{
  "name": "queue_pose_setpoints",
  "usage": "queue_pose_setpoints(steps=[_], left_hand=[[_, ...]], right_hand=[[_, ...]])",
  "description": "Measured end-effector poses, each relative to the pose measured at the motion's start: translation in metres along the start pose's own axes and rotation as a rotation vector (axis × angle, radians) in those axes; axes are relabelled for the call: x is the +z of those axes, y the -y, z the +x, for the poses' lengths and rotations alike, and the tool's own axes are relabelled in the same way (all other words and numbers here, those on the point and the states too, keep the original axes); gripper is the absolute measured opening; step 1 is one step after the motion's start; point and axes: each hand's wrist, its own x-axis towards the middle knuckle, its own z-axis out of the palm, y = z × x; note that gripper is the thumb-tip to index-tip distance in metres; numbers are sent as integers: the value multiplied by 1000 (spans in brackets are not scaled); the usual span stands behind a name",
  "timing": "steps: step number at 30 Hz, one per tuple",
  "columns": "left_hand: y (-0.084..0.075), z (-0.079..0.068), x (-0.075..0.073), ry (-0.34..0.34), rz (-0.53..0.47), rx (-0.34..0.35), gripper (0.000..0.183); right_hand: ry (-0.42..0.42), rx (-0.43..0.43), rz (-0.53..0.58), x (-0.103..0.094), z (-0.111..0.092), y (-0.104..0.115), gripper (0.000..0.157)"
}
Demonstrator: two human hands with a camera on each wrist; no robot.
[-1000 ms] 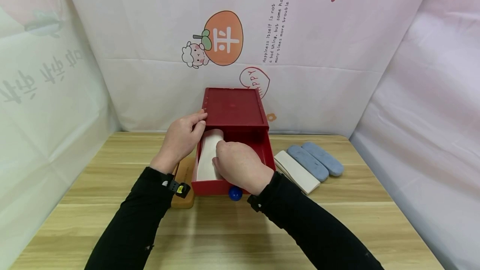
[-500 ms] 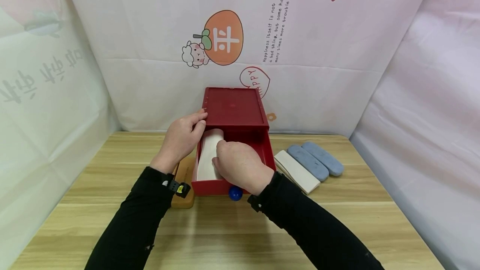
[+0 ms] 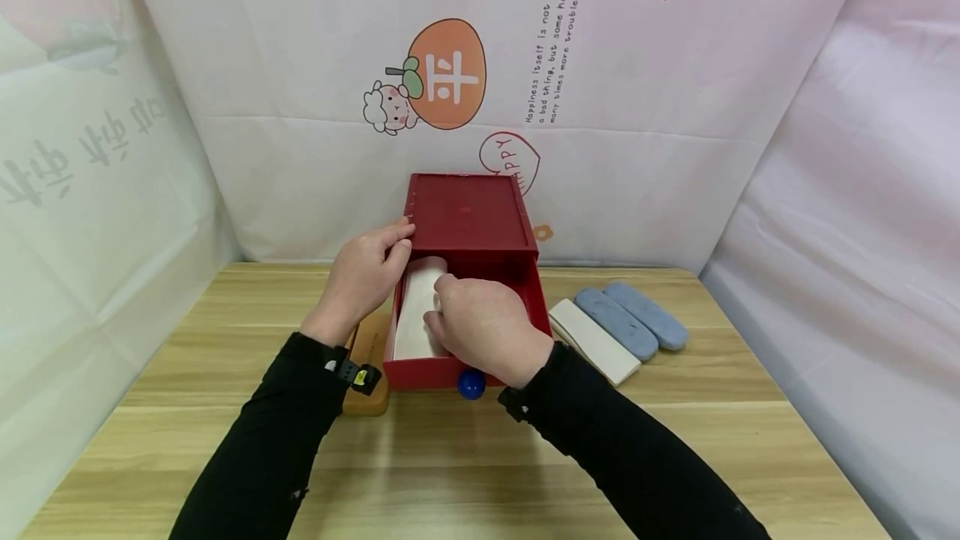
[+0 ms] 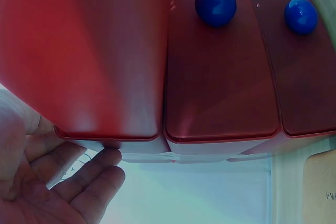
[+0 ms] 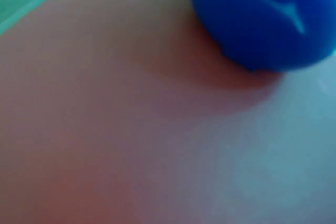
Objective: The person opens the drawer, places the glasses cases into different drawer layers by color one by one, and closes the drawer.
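A small red drawer cabinet [image 3: 468, 211] stands at the back of the table, its top drawer [image 3: 427, 373] pulled out by a blue knob's side. Inside, along the left wall, lies a long cream folded cloth [image 3: 417, 315]. My right hand [image 3: 483, 323] reaches into the drawer with curled fingers at the cloth's right edge; the fingertips are hidden, and I cannot tell whether they pinch it. My left hand [image 3: 367, 269] rests against the cabinet's left side, fingers extended to its top edge. In the left wrist view, two lower drawers with blue knobs [image 4: 216, 5] are closed.
Right of the cabinet lie another cream folded cloth [image 3: 596, 342] and two blue elongated, rounded pieces [image 3: 617, 325]. A brown flat block [image 3: 367, 390], with printed lettering in the left wrist view, lies left of the cabinet. Printed white cloth hangs behind.
My right hand has shifted slightly up and right at the cloth's edge, and a small gap shows between thumb and forefinger. The left hand and cabinet have stayed in place.
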Motion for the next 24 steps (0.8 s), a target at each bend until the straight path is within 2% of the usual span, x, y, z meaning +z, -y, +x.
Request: queue_pose_setpoints(steps=[8,16,24], left_hand=[[-1,1,0,-1,7,-9,44],[-1,0,0,3,7,-15,44],[-1,0,0,12,1,-14,44]], right_hand=[[-28,29,23,-4,-5,-4,38],[-81,10,45,-12,-11,-10,39],[-94,48,59,-19,-16,-20,46]])
